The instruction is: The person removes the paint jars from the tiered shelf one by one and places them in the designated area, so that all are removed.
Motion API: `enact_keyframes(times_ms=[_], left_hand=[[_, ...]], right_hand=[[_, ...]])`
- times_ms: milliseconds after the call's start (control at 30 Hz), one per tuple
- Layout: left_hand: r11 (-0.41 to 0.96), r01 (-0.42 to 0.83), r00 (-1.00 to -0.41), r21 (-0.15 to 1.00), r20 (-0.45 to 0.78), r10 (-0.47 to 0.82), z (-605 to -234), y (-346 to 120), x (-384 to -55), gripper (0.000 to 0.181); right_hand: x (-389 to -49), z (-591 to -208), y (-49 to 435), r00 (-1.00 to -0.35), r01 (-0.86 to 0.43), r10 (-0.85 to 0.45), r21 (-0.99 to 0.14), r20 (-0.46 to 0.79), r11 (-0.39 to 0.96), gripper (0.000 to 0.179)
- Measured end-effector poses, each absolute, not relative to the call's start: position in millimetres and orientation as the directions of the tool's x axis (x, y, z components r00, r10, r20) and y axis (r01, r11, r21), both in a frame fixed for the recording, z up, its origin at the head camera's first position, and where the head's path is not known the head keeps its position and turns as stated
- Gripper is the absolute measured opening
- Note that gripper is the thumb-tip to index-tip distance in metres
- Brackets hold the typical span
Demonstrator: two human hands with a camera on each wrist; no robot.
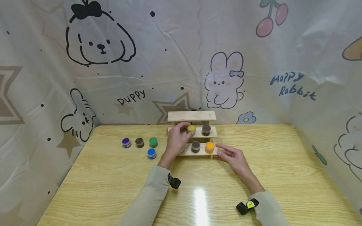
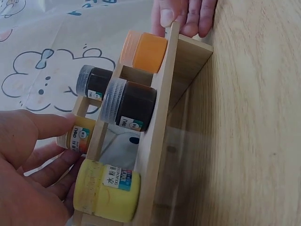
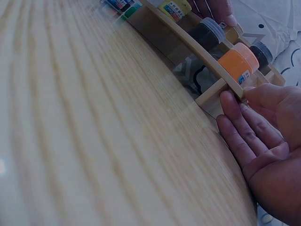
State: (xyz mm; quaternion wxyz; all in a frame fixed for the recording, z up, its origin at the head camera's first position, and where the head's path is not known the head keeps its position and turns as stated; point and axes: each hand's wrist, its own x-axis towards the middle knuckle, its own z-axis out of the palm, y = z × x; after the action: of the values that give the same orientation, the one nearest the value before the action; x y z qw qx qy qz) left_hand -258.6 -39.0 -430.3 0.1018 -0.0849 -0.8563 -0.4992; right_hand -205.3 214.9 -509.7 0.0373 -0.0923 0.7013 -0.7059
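Observation:
A small three-tier wooden rack [image 1: 191, 116] stands toward the back of the table. At its middle tier my left hand [image 1: 176, 139] pinches a dark yellow paint jar [image 2: 81, 136] between thumb and fingers. Beside that jar stands a dark brown jar [image 1: 206, 130]. On the lowest tier sit an orange jar [image 1: 209, 147], another dark jar [image 1: 195, 147] and a bright yellow jar [image 2: 108, 190], which my left hand mostly covers in the head view. My right hand [image 1: 234, 159] holds the right end of the lowest shelf, thumb above and fingers below in the right wrist view.
Left of the rack, a purple jar [image 1: 126, 142], a dark brown jar [image 1: 139, 142], a green jar [image 1: 153, 142] and a blue jar [image 1: 151, 153] stand on the wooden table [image 1: 113, 188]. A printed cloth [image 1: 169, 62] hangs behind and at the sides.

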Motion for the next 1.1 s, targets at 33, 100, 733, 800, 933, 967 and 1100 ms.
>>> enact_keyframes(times_ms=[33,100,733,800,933,967,1100], left_hand=[[0.485,0.253,-0.963,0.837,0.264,0.047,-430,-40,-258,0.036],[0.466,0.266,-0.961,0.844,0.272,0.055,-430,-41,-259,0.036],[0.273,0.301,-0.953,0.914,0.300,0.046,-424,-75,-244,0.034],[0.253,0.314,-0.949,0.915,0.311,0.051,-424,-80,-242,0.035],[0.230,0.340,-0.940,0.912,0.336,0.056,-423,-90,-236,0.036],[0.225,0.345,-0.938,0.911,0.341,0.056,-423,-93,-235,0.036],[0.209,0.358,-0.933,0.910,0.354,0.061,-422,-104,-232,0.037]], right_hand=[[-205,-510,215,-0.979,-0.078,-0.185,-0.997,0.080,-0.014,0.044],[-205,-509,215,-0.980,-0.079,-0.181,-0.997,0.080,-0.009,0.044],[-205,-511,216,-0.982,-0.059,-0.178,-0.998,0.061,-0.014,0.044],[-205,-512,216,-0.981,-0.065,-0.180,-0.998,0.066,-0.012,0.044],[-206,-512,216,-0.983,-0.064,-0.173,-0.998,0.064,-0.004,0.044],[-206,-512,216,-0.983,-0.059,-0.171,-0.998,0.060,-0.007,0.043],[-207,-510,216,-0.984,-0.055,-0.171,-0.998,0.056,-0.010,0.042]])
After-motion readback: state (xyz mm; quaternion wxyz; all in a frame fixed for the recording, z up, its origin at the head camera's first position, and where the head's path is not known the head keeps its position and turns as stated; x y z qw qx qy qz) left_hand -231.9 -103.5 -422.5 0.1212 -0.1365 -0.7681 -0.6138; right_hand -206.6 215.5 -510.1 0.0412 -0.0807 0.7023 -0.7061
